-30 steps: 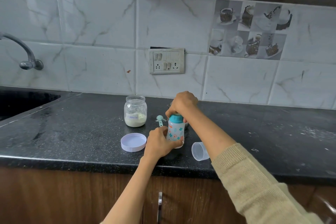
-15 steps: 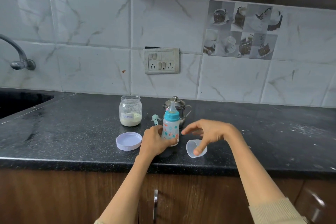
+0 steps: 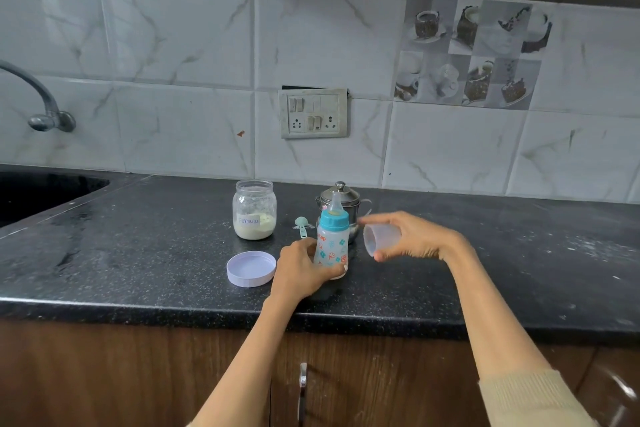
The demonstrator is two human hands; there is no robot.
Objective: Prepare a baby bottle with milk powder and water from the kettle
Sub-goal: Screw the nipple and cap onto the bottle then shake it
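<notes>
Upright, baby bottle (image 3: 331, 246): blue collar, teat on; floral print.

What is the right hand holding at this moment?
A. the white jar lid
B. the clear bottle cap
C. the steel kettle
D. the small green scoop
B: the right hand holds the clear bottle cap in the air beside the baby bottle, which the left hand grips on the counter.
</notes>
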